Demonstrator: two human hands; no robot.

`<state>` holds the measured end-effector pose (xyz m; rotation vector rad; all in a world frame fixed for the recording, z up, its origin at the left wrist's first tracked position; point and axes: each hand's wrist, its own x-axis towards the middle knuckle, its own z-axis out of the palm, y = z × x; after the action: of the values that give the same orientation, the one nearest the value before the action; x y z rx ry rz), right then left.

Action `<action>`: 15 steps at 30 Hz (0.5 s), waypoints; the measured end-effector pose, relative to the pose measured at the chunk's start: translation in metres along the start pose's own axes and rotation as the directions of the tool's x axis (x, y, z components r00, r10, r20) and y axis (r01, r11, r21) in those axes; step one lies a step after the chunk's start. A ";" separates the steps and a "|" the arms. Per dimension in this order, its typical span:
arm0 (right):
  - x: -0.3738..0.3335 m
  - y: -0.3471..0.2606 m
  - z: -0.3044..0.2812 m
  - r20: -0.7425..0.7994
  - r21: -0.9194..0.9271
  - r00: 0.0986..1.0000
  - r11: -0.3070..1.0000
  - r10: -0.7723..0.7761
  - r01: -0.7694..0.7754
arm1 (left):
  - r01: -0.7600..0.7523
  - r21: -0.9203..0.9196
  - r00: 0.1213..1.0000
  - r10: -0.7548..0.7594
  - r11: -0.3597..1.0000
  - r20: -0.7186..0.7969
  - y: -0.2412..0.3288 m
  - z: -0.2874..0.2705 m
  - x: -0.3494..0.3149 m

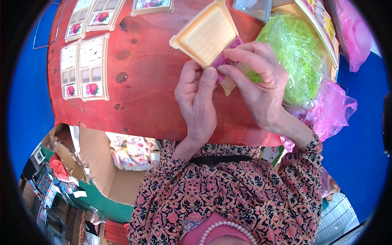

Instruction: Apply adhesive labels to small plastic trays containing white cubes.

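Note:
Above the red wooden table (pixel 143 102), both my hands hold up a cream plastic tray-like piece (pixel 210 32) with a brick-patterned face, tilted. Across its lower right side lies a magenta label-like strip (pixel 220 63). My left hand (pixel 198 100) is closed on the lower left edge of the cream piece, with its thumb close to the strip. My right hand (pixel 261 77) pinches at the strip between thumb and fingers. A pointed cream part (pixel 227 86) shows below the strip; my fingers hide how it joins the rest.
Several cream compartment trays (pixel 105 67) with strawberry pictures lie at the table's left. A clear bag of green shreds (pixel 294 61) and a pink plastic bag (pixel 328 108) sit at the right. Below the table's front edge, a cardboard box (pixel 116 175) stands beside several small packets (pixel 136 151).

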<state>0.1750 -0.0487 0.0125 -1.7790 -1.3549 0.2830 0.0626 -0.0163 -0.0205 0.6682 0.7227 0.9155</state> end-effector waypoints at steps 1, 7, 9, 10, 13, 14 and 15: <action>0.000 -0.001 0.000 0.037 0.003 0.998 0.999 0.042 -0.042 | -0.008 0.001 1.000 0.008 1.000 -0.008 -0.001 -0.001 0.000; 0.003 0.001 -0.002 0.099 0.021 0.994 0.998 0.052 -0.055 | -0.001 -0.011 1.000 0.001 1.000 -0.009 -0.004 -0.002 0.000; 0.004 0.000 -0.002 0.110 0.021 0.990 0.996 0.087 -0.090 | -0.004 -0.011 1.000 0.004 1.000 -0.005 -0.005 -0.003 0.000; 0.005 0.000 -0.002 0.117 0.028 0.988 0.994 0.102 -0.106 | 0.001 -0.015 1.000 -0.001 1.000 -0.004 -0.005 -0.003 0.000; 0.006 0.004 -0.002 0.113 0.060 0.985 0.988 0.132 -0.140 | -0.018 -0.006 1.000 0.018 1.000 0.000 -0.006 -0.002 0.000; 0.006 0.005 -0.002 0.103 0.087 0.984 0.984 0.148 -0.157 | -0.043 0.008 0.999 0.043 0.999 0.001 -0.007 -0.002 0.001; 0.006 0.005 -0.001 0.103 0.087 0.984 0.984 0.148 -0.157 | -0.043 0.009 0.999 0.043 0.999 0.001 -0.008 -0.002 0.001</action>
<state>0.1815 -0.0439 0.0107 -1.8119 -1.2513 0.5146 0.0647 -0.0187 -0.0283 0.6941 0.7139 0.9519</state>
